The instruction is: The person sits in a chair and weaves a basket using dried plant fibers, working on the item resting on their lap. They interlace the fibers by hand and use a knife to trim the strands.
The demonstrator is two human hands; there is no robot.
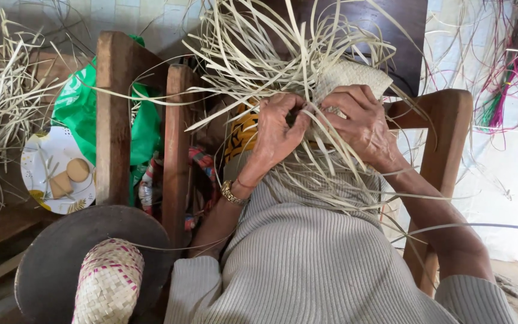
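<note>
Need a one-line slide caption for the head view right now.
Both hands, left hand and right hand, plait pale straw strips into a woven piece.

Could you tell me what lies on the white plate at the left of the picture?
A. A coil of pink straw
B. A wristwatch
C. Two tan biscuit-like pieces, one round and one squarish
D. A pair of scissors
C: the plate carries a round piece and a squarish piece, both tan; the watch is on the left hand's wrist instead.
</note>
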